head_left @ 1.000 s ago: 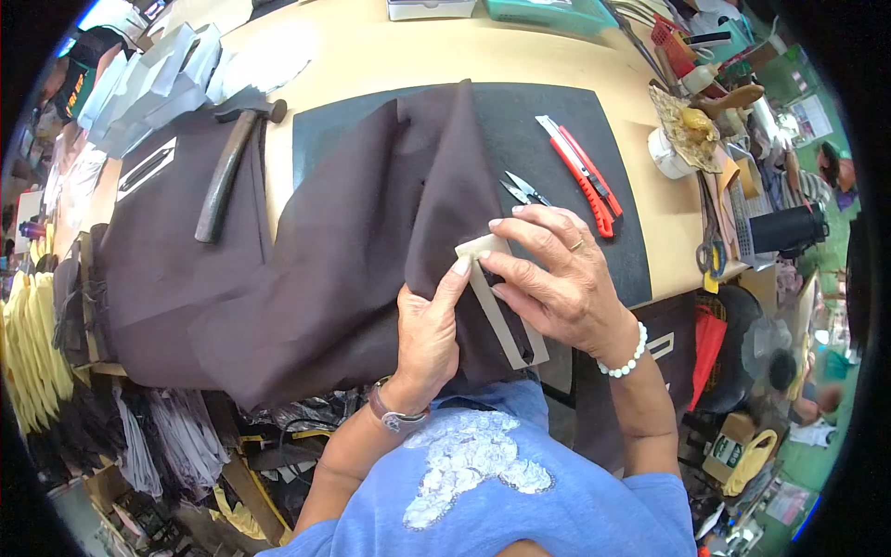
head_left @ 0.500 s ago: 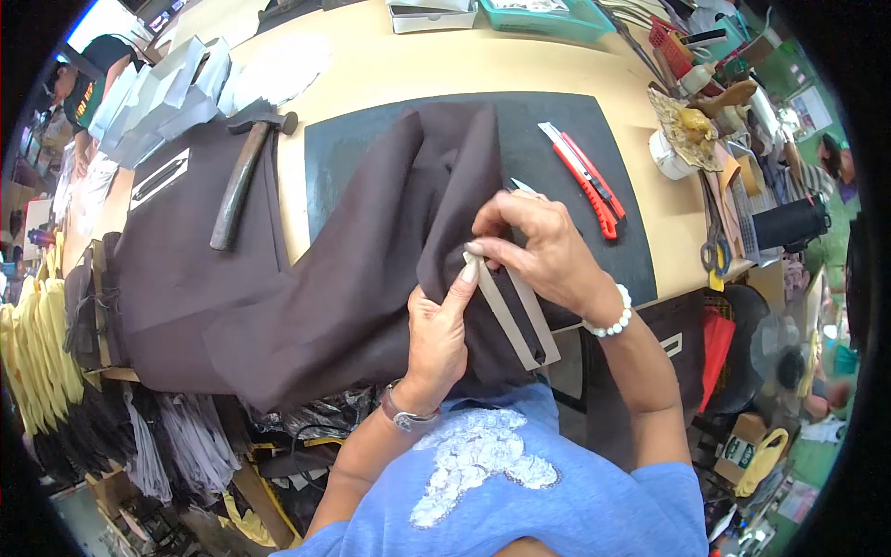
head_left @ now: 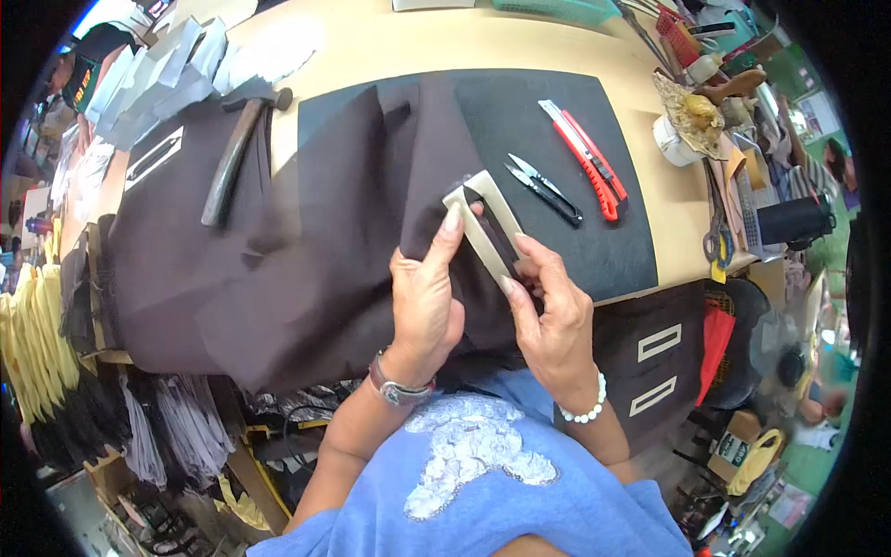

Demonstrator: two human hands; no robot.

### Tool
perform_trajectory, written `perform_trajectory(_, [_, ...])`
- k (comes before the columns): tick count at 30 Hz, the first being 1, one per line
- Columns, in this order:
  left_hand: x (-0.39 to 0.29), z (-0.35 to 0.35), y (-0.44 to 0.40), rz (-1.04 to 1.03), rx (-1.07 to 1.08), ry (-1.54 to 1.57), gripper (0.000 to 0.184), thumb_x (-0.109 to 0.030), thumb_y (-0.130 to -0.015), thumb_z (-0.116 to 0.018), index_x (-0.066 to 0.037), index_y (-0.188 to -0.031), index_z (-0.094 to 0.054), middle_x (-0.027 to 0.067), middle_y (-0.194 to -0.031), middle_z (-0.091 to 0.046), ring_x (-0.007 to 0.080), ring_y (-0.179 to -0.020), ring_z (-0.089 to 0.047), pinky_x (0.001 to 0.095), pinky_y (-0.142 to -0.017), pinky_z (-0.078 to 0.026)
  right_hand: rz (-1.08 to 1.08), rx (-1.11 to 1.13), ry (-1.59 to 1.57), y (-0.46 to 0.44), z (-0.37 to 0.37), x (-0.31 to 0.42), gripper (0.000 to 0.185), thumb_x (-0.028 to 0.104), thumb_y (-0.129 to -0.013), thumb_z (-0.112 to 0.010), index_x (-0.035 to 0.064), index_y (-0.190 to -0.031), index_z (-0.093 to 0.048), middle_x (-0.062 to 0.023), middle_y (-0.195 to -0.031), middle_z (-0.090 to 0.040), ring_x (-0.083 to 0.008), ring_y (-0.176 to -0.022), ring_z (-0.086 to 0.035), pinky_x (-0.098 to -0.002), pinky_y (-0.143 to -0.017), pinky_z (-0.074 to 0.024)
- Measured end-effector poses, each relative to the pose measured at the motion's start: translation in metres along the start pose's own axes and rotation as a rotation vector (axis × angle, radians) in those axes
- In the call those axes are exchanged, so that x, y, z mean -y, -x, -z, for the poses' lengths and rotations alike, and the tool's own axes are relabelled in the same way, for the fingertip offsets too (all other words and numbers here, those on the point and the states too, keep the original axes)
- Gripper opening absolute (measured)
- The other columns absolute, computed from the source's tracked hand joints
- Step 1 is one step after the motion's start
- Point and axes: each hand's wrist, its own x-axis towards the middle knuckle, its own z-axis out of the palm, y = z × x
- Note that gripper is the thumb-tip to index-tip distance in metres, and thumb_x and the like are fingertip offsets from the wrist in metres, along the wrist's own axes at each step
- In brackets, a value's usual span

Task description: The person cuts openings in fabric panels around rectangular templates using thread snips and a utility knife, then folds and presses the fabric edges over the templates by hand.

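Note:
Dark brown fabric (head_left: 306, 297) is bunched over the table in front of me. A stiff beige rectangular frame (head_left: 501, 206) with a long dark slot lies on it, tilted. My left hand (head_left: 427, 302) pinches the fabric and the frame's upper left corner, thumb on top. My right hand (head_left: 554, 311) grips the frame's lower end between thumb and fingers. Black-handled thread snips (head_left: 548, 190) rest just beyond the right hand on the dark cutting mat (head_left: 520, 102). Beside them is a red utility knife (head_left: 594, 169).
A hammer (head_left: 237, 153) lies at left on the fabric, near another beige frame (head_left: 139, 176). More fabric with two beige frames (head_left: 659, 333) hangs at right. A white tub (head_left: 673, 144) and scissors (head_left: 716, 246) are at the right edge. A person (head_left: 93, 65) is at far left.
My right hand has gone from the frame's upper end down to its lower end. The framed part has swung up and away from me. The thread snips have come into full view.

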Motion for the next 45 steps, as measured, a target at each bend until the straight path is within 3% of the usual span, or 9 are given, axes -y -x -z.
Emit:
perform_trajectory(10, [-0.059,0.031,-0.025,-0.440,-0.040,-0.161,0.029,0.002,-0.086,-0.058,-0.002,-0.114,-0.056,0.0090,-0.110,-0.062,0.0136,-0.099,-0.059,0.0266,-0.087,-0.047,0.126,-0.174,0.102,0.026,-0.015,-0.027,0.047,-0.005,-0.076,-0.064,-0.0022,-0.122,-0.051,-0.0104,-0.088,-0.068,-0.0220,-0.078,-0.063,-0.0326,-0.075,-0.0466])
perform_trajectory(13, [-0.076,0.014,-0.015,-1.052,-0.219,-0.679,0.034,0.001,-0.083,-0.061,-0.002,-0.117,-0.056,0.0113,-0.110,-0.062,0.0174,-0.099,-0.059,0.0301,-0.087,-0.047,0.200,-0.230,0.186,0.026,-0.019,-0.031,0.046,-0.004,-0.076,-0.066,-0.0038,-0.120,-0.052,-0.0093,-0.086,-0.069,-0.0208,-0.079,-0.062,-0.0320,-0.075,-0.0460])
perform_trajectory(15, [-0.085,0.009,-0.003,-1.116,0.151,-1.229,0.032,0.001,-0.078,-0.064,-0.003,-0.110,-0.061,0.0106,-0.109,-0.063,0.0222,-0.100,-0.060,0.0335,-0.087,-0.047,0.207,-0.248,0.196,0.026,-0.021,-0.033,0.046,-0.004,-0.075,-0.067,-0.0045,-0.119,-0.053,-0.0087,-0.084,-0.069,-0.0202,-0.079,-0.061,-0.0320,-0.075,-0.0457])
perform_trajectory(18, [-0.067,-0.004,-0.016,-0.892,0.930,-1.388,0.030,-0.003,-0.067,-0.068,-0.003,-0.096,-0.065,0.0085,-0.100,-0.064,0.0263,-0.099,-0.058,0.0366,-0.086,-0.047,0.161,-0.249,0.155,0.026,-0.019,-0.034,0.047,-0.003,-0.074,-0.068,-0.0050,-0.118,-0.053,-0.0077,-0.081,-0.068,-0.0202,-0.076,-0.061,-0.0328,-0.075,-0.0453])
perform_trajectory(23, [-0.044,-0.006,-0.072,-0.604,1.439,-1.590,0.016,-0.014,-0.071,-0.067,-0.004,-0.083,-0.066,0.0086,-0.082,-0.062,0.0262,-0.085,-0.057,0.0382,-0.077,-0.044,0.149,-0.221,0.173,0.022,-0.015,-0.031,0.048,-0.002,-0.073,-0.069,-0.0051,-0.118,-0.053,-0.0085,-0.080,-0.068,-0.0214,-0.076,-0.061,-0.0333,-0.075,-0.0454])
perform_trajectory(27, [-0.045,-0.008,-0.099,-0.205,1.481,-1.550,0.013,-0.015,-0.072,-0.068,-0.004,-0.079,-0.067,0.0086,-0.076,-0.061,0.0247,-0.081,-0.060,0.0380,-0.075,-0.044,0.179,-0.202,0.269,0.021,-0.012,-0.028,0.047,-0.003,-0.072,-0.070,-0.0050,-0.116,-0.054,-0.0088,-0.081,-0.068,-0.0218,-0.077,-0.062,-0.0338,-0.075,-0.0461])
perform_trajectory(36, [-0.057,0.020,-0.107,-0.331,1.440,-1.368,0.014,-0.021,-0.076,-0.067,-0.009,-0.081,-0.070,0.0005,-0.074,-0.056,0.0164,-0.077,-0.054,0.0338,-0.083,-0.036,0.555,-0.084,0.402,0.043,0.008,-0.051,0.032,-0.002,-0.075,-0.070,-0.0031,-0.104,-0.058,-0.0130,-0.091,-0.067,-0.0249,-0.094,-0.066,-0.0407,-0.088,-0.0475])
perform_trajectory(41, [-0.056,0.028,-0.108,-0.384,1.414,-1.315,0.014,-0.022,-0.077,-0.067,-0.011,-0.083,-0.071,-0.0021,-0.073,-0.053,0.0140,-0.077,-0.052,0.0330,-0.085,-0.034,0.016,-0.190,0.015,0.042,0.008,-0.038,0.031,-0.001,-0.076,-0.068,-0.0022,-0.105,-0.056,-0.0115,-0.083,-0.066,-0.0240,-0.074,-0.065,-0.0384,-0.081,-0.0493])
perform_trajectory(45, [-0.055,0.029,-0.108,-0.408,1.412,-1.322,0.013,-0.022,-0.076,-0.067,-0.011,-0.083,-0.071,-0.0019,-0.074,-0.052,0.0141,-0.077,-0.051,0.0326,-0.085,-0.034,-0.056,-0.116,0.356,0.029,0.001,-0.024,0.036,0.004,-0.077,-0.067,0.0008,-0.111,-0.056,-0.0144,-0.109,-0.056,-0.0283,-0.105,-0.054,-0.0401,-0.094,-0.0387])
